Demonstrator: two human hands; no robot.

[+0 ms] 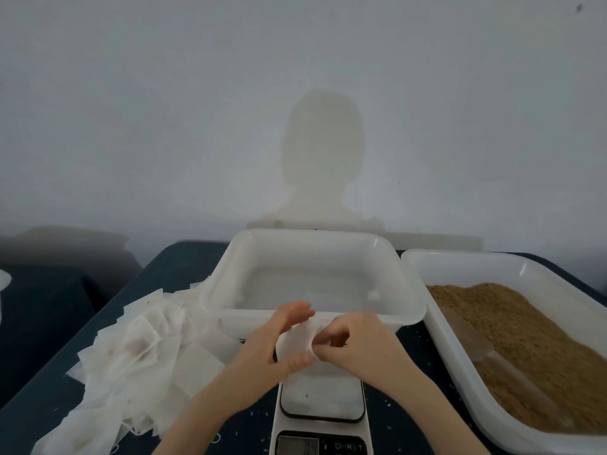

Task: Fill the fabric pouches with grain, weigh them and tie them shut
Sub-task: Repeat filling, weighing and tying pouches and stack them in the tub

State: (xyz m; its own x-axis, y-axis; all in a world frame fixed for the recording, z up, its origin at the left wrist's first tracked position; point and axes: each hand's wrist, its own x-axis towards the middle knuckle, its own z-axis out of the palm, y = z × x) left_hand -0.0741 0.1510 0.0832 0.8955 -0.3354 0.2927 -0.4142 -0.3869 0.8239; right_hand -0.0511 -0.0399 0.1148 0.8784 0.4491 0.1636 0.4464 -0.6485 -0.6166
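Observation:
A white fabric pouch (295, 341) is held between both hands above the white kitchen scale (322, 402). My left hand (269, 349) cups the pouch from the left, fingers over its top and thumb under it. My right hand (354, 339) pinches the pouch's right edge with curled fingers. Brown grain (512, 339) fills a white tray (460, 366) on the right, with a clear scoop (476, 343) lying in it. A heap of flat white pouches (138, 353) lies on the left.
A white plastic tub (315, 318) stands just behind the hands, its inside showing no contents. Everything sits on a dark blue table (184, 261) against a pale wall. Stray grains dot the table near the scale.

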